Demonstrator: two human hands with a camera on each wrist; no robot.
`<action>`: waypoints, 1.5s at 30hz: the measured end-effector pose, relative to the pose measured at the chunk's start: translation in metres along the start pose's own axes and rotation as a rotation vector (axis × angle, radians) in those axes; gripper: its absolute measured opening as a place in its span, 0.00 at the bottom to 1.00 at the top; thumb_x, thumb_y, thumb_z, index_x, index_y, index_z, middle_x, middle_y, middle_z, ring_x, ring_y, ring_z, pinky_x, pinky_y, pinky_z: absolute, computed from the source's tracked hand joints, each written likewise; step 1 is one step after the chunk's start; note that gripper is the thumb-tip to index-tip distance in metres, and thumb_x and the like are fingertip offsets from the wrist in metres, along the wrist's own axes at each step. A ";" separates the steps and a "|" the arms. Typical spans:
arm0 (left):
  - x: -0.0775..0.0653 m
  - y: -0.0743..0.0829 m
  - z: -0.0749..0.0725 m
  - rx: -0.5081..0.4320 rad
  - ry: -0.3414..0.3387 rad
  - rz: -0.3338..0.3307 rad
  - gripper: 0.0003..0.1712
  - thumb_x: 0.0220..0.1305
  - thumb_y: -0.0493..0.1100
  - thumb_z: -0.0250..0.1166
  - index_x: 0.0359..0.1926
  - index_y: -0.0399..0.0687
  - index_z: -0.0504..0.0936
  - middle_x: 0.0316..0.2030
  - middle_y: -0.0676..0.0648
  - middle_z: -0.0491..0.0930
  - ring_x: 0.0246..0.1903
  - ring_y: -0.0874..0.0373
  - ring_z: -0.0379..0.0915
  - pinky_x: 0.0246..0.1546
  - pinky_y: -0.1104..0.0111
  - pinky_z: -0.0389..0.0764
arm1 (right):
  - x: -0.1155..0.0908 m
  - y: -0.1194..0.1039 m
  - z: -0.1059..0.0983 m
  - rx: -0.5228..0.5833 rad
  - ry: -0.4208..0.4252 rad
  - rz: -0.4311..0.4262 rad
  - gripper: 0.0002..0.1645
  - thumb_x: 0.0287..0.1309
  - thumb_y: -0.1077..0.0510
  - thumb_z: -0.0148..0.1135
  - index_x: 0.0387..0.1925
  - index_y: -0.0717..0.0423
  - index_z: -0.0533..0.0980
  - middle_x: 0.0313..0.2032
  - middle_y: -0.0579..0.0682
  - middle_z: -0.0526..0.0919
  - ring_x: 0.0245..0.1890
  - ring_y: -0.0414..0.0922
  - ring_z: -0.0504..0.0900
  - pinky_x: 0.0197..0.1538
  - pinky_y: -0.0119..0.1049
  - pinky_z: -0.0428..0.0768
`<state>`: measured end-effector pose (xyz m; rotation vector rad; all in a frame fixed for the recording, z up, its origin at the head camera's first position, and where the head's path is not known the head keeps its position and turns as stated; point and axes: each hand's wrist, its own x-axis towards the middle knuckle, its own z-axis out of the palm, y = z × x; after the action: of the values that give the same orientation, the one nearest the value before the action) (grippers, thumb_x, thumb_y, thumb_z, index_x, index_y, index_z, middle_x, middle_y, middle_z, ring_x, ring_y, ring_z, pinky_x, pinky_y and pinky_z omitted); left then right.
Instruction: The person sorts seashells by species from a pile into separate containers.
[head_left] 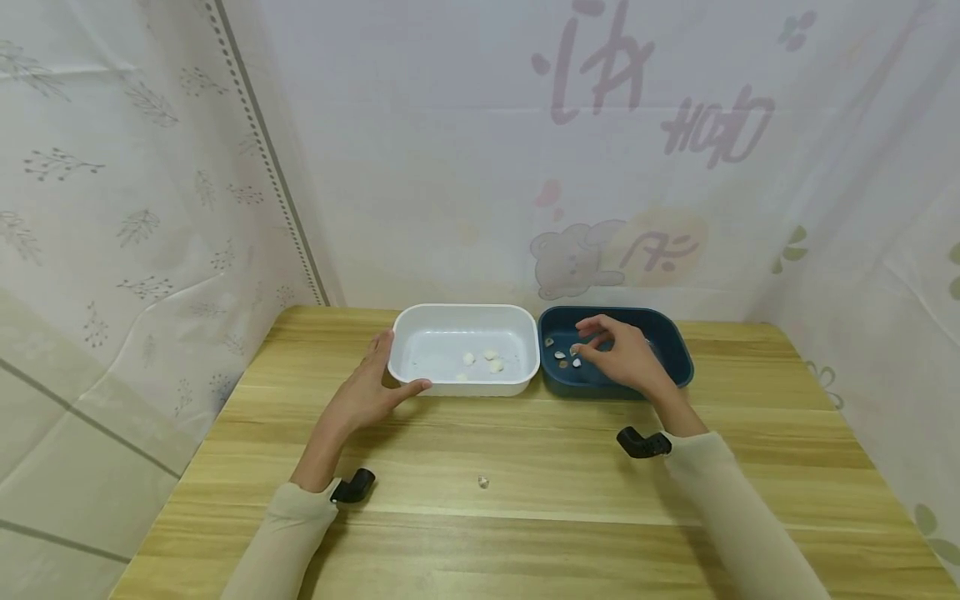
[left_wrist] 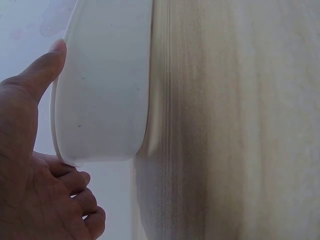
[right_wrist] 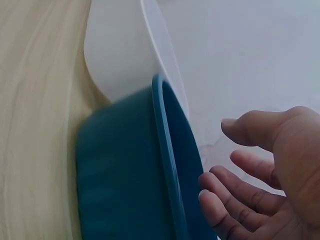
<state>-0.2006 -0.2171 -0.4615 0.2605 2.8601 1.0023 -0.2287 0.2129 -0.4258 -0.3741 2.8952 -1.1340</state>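
Note:
My left hand point(head_left: 363, 392) rests at the left end of a white tray point(head_left: 465, 389), thumb on the near rim and fingers by the end wall. Several small whitish pieces, shell-like point(head_left: 491, 355), lie inside that tray. Over a dark blue tray point(head_left: 600, 390) hovers my right hand point(head_left: 622, 357), and in the right wrist view its thumb point(right_wrist: 250, 129) stands apart from the fingers with nothing visible between. Several small shell-like pieces point(head_left: 559, 355) lie in the blue tray's left part; one small piece point(head_left: 574, 350) shows at the thumb tip, apparently not gripped.
The trays stand side by side at the back of a wooden table point(head_left: 540, 550). A single small pale piece point(head_left: 483, 482) lies on the wood in front of them. Behind hangs a printed curtain point(head_left: 420, 167). Each wrist carries a black camera mount point(head_left: 641, 442).

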 end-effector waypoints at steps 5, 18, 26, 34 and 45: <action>0.000 0.000 0.001 0.003 0.001 0.000 0.74 0.55 0.82 0.62 0.83 0.56 0.28 0.83 0.38 0.34 0.81 0.36 0.34 0.73 0.32 0.52 | -0.008 -0.010 0.006 0.044 -0.006 -0.050 0.25 0.68 0.47 0.67 0.63 0.48 0.76 0.57 0.56 0.83 0.48 0.50 0.86 0.47 0.47 0.84; 0.000 -0.001 0.000 0.008 -0.001 0.000 0.74 0.56 0.81 0.62 0.82 0.55 0.27 0.82 0.37 0.34 0.81 0.36 0.35 0.73 0.32 0.53 | -0.031 -0.033 0.024 0.077 -0.005 -0.169 0.28 0.65 0.50 0.71 0.63 0.54 0.77 0.53 0.55 0.86 0.45 0.46 0.85 0.45 0.42 0.84; 0.000 -0.002 0.001 0.012 -0.003 0.005 0.73 0.57 0.81 0.62 0.82 0.55 0.26 0.82 0.37 0.33 0.81 0.36 0.33 0.73 0.31 0.53 | -0.042 -0.047 0.033 0.113 -0.047 -0.203 0.30 0.63 0.53 0.73 0.65 0.55 0.76 0.53 0.55 0.85 0.44 0.45 0.84 0.42 0.38 0.85; 0.001 -0.003 0.001 0.013 -0.005 0.006 0.73 0.57 0.81 0.62 0.82 0.55 0.27 0.83 0.39 0.32 0.82 0.37 0.32 0.73 0.32 0.51 | -0.049 -0.057 0.044 0.168 -0.080 -0.245 0.29 0.62 0.54 0.73 0.64 0.51 0.77 0.53 0.56 0.85 0.42 0.42 0.84 0.38 0.32 0.83; 0.001 -0.002 0.001 0.009 -0.004 0.007 0.73 0.57 0.81 0.62 0.82 0.56 0.27 0.83 0.40 0.32 0.82 0.38 0.31 0.74 0.32 0.50 | -0.063 -0.072 0.068 0.207 -0.208 -0.271 0.29 0.62 0.52 0.73 0.63 0.48 0.77 0.51 0.52 0.85 0.43 0.40 0.84 0.44 0.35 0.86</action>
<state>-0.2014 -0.2181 -0.4637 0.2726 2.8631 0.9889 -0.1454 0.1302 -0.4328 -0.8411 2.5738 -1.3237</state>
